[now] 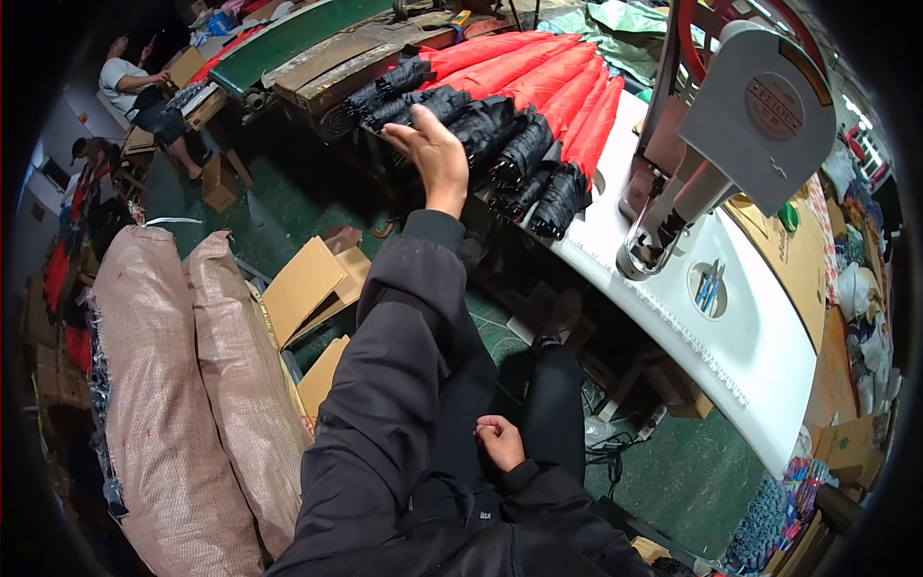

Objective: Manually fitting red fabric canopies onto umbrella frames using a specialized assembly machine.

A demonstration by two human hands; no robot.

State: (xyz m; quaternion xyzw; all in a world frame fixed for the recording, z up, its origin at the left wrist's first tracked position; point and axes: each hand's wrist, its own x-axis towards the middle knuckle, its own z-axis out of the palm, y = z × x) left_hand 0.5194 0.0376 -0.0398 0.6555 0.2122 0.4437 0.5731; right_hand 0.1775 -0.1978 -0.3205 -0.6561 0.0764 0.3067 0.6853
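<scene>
My left hand (pixel 435 152) is stretched out far ahead in a black sleeve, fingers apart, over a row of folded umbrellas with red canopies (pixel 548 77) and black ends (pixel 524 154) lying on the end of a white table (pixel 760 356). It holds nothing; whether it touches the nearest black end I cannot tell. My right hand (pixel 500 442) rests closed as a loose fist on my lap, with nothing in it.
A grey sewing machine (pixel 731 144) stands on the white table at the right. Two large woven sacks (pixel 192 385) and flattened cardboard boxes (pixel 308 288) lie on the green floor at the left. Two other people (pixel 144 91) are at the far left. Small blue tools (pixel 710 284) lie in a table recess.
</scene>
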